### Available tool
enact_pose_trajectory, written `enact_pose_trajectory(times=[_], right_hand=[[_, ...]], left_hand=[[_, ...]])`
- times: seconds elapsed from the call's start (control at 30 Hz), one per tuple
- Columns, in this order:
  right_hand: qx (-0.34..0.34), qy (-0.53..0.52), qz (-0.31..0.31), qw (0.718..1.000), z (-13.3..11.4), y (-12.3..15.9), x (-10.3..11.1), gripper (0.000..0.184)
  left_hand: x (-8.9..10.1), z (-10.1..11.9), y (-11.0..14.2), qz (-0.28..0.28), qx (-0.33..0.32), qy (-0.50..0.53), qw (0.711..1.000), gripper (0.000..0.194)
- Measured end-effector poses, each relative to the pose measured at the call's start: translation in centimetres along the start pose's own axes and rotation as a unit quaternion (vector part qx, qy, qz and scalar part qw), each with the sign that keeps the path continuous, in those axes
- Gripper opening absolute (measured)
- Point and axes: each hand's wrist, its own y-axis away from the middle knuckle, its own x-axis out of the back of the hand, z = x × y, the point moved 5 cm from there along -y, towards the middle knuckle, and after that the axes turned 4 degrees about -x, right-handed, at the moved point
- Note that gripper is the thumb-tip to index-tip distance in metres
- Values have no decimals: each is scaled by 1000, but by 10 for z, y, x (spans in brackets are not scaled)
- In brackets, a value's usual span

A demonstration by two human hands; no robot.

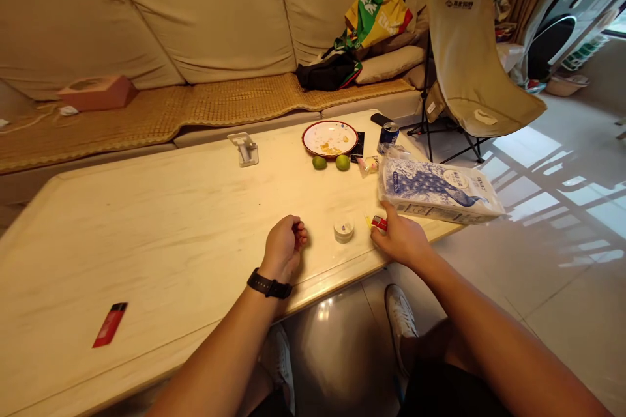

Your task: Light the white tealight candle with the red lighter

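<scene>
My right hand [402, 234] is at the table's near edge, its thumb and fingers closed around a small red object [379, 223], partly hidden. Thin yellow sticks [368, 221] show just left of it. To the left of those stands a small round white container [343, 229] with something small inside. My left hand [286, 249], with a black watch on the wrist, rests on its side on the table, fingers curled in and nothing visible in them. Far to the left lies a flat red object with a black end [110, 324], its kind unclear.
A tissue pack [435, 186] overhangs the table's right end. Behind are a red-rimmed plate [330, 139] with food scraps, two green limes [343, 163], a drink can [388, 135] and a white stand [243, 149]. A folding chair [469, 65] stands beyond; a sofa [210, 32] lines the back.
</scene>
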Motion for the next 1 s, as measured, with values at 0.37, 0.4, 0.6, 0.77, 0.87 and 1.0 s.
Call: enact_pose_trajectory(times=[0.37,0.4,0.6,0.77,0.87,1.0], right_hand=[[27,-18,-29,999,-31,6,-5,77],[30,-13,-31,999,-36,7,-5,75],[47,5,-37,998,-55,8,-5,72],[41,18,-55,997,-57,5,-7,73],[26,18,-66,997,-57,5,-7,75],[14,7,-67,998,-56,6,-4,82]], left_hand=[[-2,-1,-1,-6,-5,-1,1000,8],[-1,-1,-1,-6,-6,-1,1000,8],[1,1,0,-6,-7,0,1000,8],[0,3,1,-2,-11,1,1000,8],[0,3,1,0,-13,1,1000,8],[0,3,1,1,-13,0,1000,8]])
